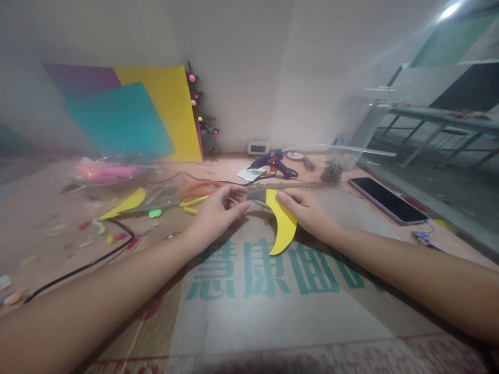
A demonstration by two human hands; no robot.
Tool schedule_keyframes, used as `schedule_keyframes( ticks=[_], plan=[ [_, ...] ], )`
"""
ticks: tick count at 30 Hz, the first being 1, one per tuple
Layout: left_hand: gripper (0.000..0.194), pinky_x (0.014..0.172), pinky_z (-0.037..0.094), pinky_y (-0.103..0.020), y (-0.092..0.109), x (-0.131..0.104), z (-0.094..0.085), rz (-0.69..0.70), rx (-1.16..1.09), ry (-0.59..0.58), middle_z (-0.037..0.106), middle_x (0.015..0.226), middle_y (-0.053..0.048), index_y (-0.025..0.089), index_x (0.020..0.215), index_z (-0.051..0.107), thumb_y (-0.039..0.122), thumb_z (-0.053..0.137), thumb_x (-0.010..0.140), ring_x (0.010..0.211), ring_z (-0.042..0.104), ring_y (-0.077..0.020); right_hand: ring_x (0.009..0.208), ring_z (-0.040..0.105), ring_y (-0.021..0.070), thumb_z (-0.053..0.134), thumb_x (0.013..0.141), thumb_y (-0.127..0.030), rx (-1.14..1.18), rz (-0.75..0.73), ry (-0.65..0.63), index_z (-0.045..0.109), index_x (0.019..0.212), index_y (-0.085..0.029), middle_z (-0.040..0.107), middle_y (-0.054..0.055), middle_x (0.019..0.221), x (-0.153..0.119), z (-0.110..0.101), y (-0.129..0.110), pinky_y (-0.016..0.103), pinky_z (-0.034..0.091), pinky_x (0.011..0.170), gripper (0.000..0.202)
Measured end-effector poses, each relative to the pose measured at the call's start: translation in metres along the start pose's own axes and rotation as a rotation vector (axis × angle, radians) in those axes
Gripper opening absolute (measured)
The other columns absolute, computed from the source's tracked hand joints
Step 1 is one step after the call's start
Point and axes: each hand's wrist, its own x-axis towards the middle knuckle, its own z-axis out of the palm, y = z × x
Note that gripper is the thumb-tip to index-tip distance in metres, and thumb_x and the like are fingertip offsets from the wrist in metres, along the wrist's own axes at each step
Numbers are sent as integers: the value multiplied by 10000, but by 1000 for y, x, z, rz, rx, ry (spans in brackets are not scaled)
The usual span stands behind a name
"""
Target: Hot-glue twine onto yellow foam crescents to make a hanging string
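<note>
My right hand (302, 208) is closed on a yellow crescent-shaped cutout (286, 228), thumb on its upper face, with the pointed end hanging down toward me. Touching the cutout's upper left edge is a curved grey band (256, 196) that looks wrapped in twine. The fingers and thumb of my left hand (224, 205) are curled at the band's left end; their tips are partly hidden. Both hands are just above a printed sheet (253, 322) with green characters. A second yellow cutout (125, 203) lies at the left, near orange-handled scissors (200, 189).
A glue gun (268, 160) with a small red light lies at the back, its cord running left. A phone (385, 200) is at the right, a twine bundle (331, 171) behind it. Coloured sheets (156, 114) lean on the wall. Colourful scraps (111, 238) litter the left.
</note>
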Motion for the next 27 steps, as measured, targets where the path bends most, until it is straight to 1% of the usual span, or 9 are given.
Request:
schedule_keyframes(
  ticks=[3, 8, 13, 16, 20, 24, 27],
  plan=[
    [290, 660, 472, -270, 3, -2, -1, 19, 67, 43, 655, 904, -24, 183, 1041, 614, 369, 644, 820, 732, 604, -148, 538, 421, 108, 466, 897, -464, 47, 30, -2, 509, 700, -171, 455, -23, 611, 0, 0, -3, 231, 303, 477, 355],
    [236, 638, 454, -269, 8, -5, -2, 73, 150, 81, 665, 831, -12, 184, 973, 656, 368, 641, 827, 681, 589, -140, 520, 414, 107, 487, 884, -475, 80, 23, -22, 502, 670, -176, 450, -24, 589, -1, -1, -2, 231, 290, 466, 368],
    [254, 622, 444, -260, 10, -6, -1, 126, 192, 95, 667, 819, -4, 184, 979, 656, 376, 667, 812, 662, 574, -131, 537, 424, 106, 481, 893, -484, 120, 7, -42, 509, 697, -173, 458, -24, 610, -2, -1, 0, 227, 304, 475, 368],
    [215, 621, 441, -257, 10, -7, -1, 146, 216, 114, 663, 806, -4, 175, 925, 654, 361, 665, 817, 663, 570, -130, 541, 427, 107, 477, 895, -481, 112, 9, -42, 518, 711, -170, 468, -21, 617, -3, -1, -1, 228, 307, 478, 364],
    [222, 623, 445, -254, 10, -7, -1, 182, 216, 117, 659, 811, 1, 182, 945, 644, 368, 661, 826, 654, 566, -123, 535, 412, 103, 473, 896, -478, 86, -11, -31, 499, 682, -174, 449, -26, 605, -3, 0, -1, 229, 300, 475, 372],
    [185, 623, 449, -251, 10, -8, -1, 208, 230, 125, 654, 813, 1, 182, 911, 639, 349, 655, 832, 654, 564, -120, 539, 402, 100, 467, 903, -472, 75, -26, -32, 485, 671, -177, 434, -29, 608, -2, 0, -1, 228, 298, 477, 376],
    [237, 609, 451, -251, 9, -8, -1, 201, 229, 125, 658, 832, -2, 187, 977, 635, 366, 663, 824, 653, 572, -122, 547, 422, 105, 464, 906, -470, 80, -6, -37, 513, 707, -171, 455, -24, 619, -3, -1, -1, 228, 306, 480, 363]
  ],
)
